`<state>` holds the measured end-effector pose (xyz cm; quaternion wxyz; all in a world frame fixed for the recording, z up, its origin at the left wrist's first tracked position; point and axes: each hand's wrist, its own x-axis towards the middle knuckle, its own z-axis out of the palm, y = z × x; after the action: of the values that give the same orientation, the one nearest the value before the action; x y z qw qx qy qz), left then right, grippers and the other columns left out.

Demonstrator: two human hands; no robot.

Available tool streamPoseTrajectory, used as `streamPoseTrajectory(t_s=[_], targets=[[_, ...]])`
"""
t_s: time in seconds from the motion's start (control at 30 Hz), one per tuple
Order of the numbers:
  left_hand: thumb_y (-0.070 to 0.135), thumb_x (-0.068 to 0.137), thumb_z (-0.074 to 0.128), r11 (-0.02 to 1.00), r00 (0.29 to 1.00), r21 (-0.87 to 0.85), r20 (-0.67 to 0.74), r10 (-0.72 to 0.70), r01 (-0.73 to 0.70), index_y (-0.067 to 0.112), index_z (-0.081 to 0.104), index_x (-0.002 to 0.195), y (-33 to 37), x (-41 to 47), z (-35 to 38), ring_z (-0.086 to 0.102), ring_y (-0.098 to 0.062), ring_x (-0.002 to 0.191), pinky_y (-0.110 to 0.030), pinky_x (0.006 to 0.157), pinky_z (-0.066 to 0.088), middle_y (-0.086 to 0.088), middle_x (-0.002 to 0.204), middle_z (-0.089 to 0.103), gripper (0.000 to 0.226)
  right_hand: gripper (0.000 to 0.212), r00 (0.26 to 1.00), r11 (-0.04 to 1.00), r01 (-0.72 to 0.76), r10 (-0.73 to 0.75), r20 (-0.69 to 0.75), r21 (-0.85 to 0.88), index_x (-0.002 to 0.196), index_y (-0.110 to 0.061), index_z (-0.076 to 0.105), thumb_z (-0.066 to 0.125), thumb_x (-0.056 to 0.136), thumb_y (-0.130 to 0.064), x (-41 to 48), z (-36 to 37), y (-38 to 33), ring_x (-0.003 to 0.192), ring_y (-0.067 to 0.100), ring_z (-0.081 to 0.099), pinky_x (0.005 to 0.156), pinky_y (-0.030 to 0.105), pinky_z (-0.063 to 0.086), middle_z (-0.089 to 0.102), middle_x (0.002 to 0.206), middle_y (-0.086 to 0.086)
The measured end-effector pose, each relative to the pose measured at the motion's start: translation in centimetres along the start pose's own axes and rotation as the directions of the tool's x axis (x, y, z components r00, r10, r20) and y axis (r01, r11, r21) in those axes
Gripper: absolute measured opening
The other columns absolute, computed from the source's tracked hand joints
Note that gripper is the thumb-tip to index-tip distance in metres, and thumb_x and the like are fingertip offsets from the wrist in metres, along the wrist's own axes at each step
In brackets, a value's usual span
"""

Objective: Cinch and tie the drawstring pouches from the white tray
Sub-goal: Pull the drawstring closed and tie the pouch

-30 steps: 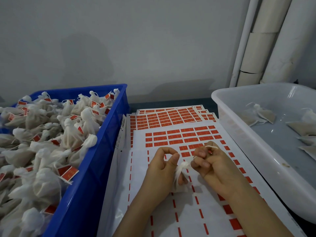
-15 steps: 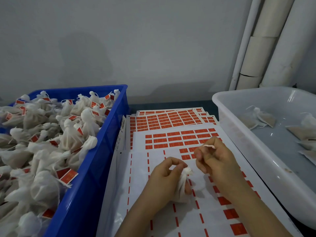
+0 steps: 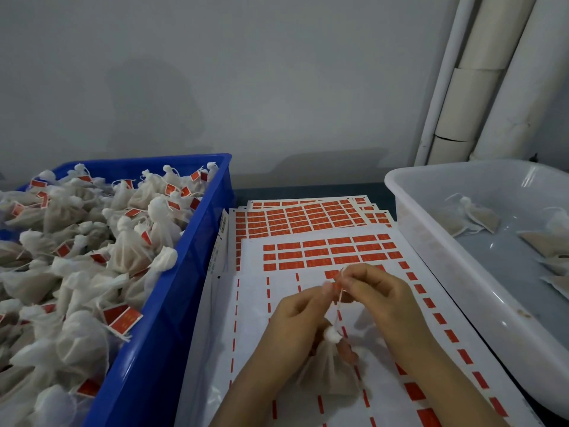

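Left hand (image 3: 295,328) and right hand (image 3: 378,297) are pinching a pouch (image 3: 329,368) by its string (image 3: 338,306); left bin (image 3: 172,303) is looking full, tray (image 3: 431,229) holding few.

Thin matt cloth pouch (image 3: 331,369), glossy smooth plastic white tray (image 3: 437,229) and blue crate (image 3: 172,303), smooth paper label sheets (image 3: 308,217).

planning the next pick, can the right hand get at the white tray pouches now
Not yet, probably: the right hand pinches the drawstring of the pouch. Once freed, the open white tray beside it looks unobstructed.
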<state>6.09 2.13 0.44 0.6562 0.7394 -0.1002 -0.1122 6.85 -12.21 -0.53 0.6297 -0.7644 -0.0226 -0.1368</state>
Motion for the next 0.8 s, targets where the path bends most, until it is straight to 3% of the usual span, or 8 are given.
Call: streamPoseTrajectory(t_s=[0.07, 0.17, 0.23, 0.3, 0.4, 0.5, 0.8], targets=[[0.049, 0.079, 0.05, 0.999, 0.999, -0.019, 0.001, 0.048, -0.048, 0.033, 0.07, 0.084, 0.1, 0.1, 0.0, 0.069, -0.014, 0.07, -0.02, 0.07, 0.055, 0.009, 0.07, 0.07, 0.026, 0.016, 1.0, 1.0, -0.002, 0.002, 0.014, -0.013, 0.075, -0.033, 0.062, 0.063, 0.082, -0.02, 0.1, 0.3, -0.1, 0.082, -0.011, 0.06, 0.055, 0.004, 0.045, 0.064, 0.074, -0.034], [0.029, 0.087, 0.058, 0.996, 1.0, -0.082, 0.003, 0.019, -0.019, 0.022, 0.07, 0.089, 0.4, 0.3, -0.3, 0.072, -0.021, 0.068, -0.021, 0.061, 0.055, 0.001, 0.077, 0.074, 0.014, 0.005, 0.995, 0.995, -0.035, 0.026, -0.101, -0.089, 0.078, -0.042, 0.06, 0.055, 0.078, -0.042, 0.2, 0.4, -0.1, 0.078, -0.005, 0.062, 0.059, 0.003, 0.043, 0.062, 0.079, -0.037], [0.025, 0.088, 0.06, 0.995, 0.999, -0.102, -0.048, -0.009, 0.004, 0.022, 0.069, 0.091, 0.3, 0.3, -0.5, 0.072, -0.02, 0.066, -0.018, 0.054, 0.053, 0.003, 0.079, 0.074, 0.01, 0.022, 0.993, 0.959, -0.06, 0.028, -0.119, -0.277, 0.099, -0.042, 0.058, 0.051, 0.079, -0.047, 0.3, 0.4, 0.8, 0.095, 0.0, 0.058, 0.08, 0.011, 0.043, 0.058, 0.108, -0.028], [0.025, 0.088, 0.061, 0.994, 0.995, -0.109, -0.1, -0.026, 0.015, 0.024, 0.069, 0.091, 0.2, 0.4, -0.5, 0.072, -0.019, 0.064, -0.017, 0.051, 0.052, 0.005, 0.078, 0.074, 0.009, 0.044, 0.989, 0.895, -0.136, 0.099, -0.106, -0.426, 0.125, -0.034, 0.052, 0.051, 0.083, -0.047, 0.4, 0.7, 1.7, 0.117, 0.012, 0.052, 0.095, 0.029, 0.043, 0.053, 0.13, -0.012], [0.028, 0.087, 0.061, 0.995, 0.983, -0.097, -0.178, -0.043, 0.026, 0.025, 0.068, 0.091, 0.0, 0.6, -0.6, 0.071, -0.017, 0.062, -0.017, 0.05, 0.052, 0.007, 0.075, 0.073, 0.008, 0.067, 0.984, 0.752, -0.162, 0.17, -0.049, -0.639, 0.138, -0.034, 0.037, 0.04, 0.078, -0.062, 0.5, 1.3, 2.5, 0.134, 0.016, 0.035, 0.108, 0.04, 0.031, 0.036, 0.146, -0.011], [0.027, 0.088, 0.061, 0.995, 0.961, -0.084, -0.269, -0.068, 0.047, 0.025, 0.067, 0.089, -0.6, 0.9, -0.9, 0.07, -0.015, 0.062, -0.017, 0.049, 0.051, 0.009, 0.071, 0.072, 0.007, 0.066, 0.988, 0.638, -0.116, 0.149, -0.026, -0.761, 0.138, -0.036, 0.037, 0.038, 0.08, -0.065, 0.9, 1.4, 3.1, 0.138, 0.013, 0.027, 0.112, 0.038, 0.022, 0.032, 0.148, -0.013], [0.024, 0.09, 0.06, 0.994, 0.951, -0.047, -0.289, -0.106, 0.096, 0.024, 0.066, 0.085, -1.0, 1.1, -0.9, 0.068, -0.011, 0.059, -0.015, 0.048, 0.049, 0.009, 0.067, 0.07, 0.008, 0.042, 0.997, 0.555, -0.069, 0.062, -0.041, -0.829, 0.124, -0.038, 0.055, 0.047, 0.087, -0.055, 1.4, 1.3, 3.4, 0.131, 0.01, 0.039, 0.109, 0.035, 0.028, 0.048, 0.136, -0.014]])
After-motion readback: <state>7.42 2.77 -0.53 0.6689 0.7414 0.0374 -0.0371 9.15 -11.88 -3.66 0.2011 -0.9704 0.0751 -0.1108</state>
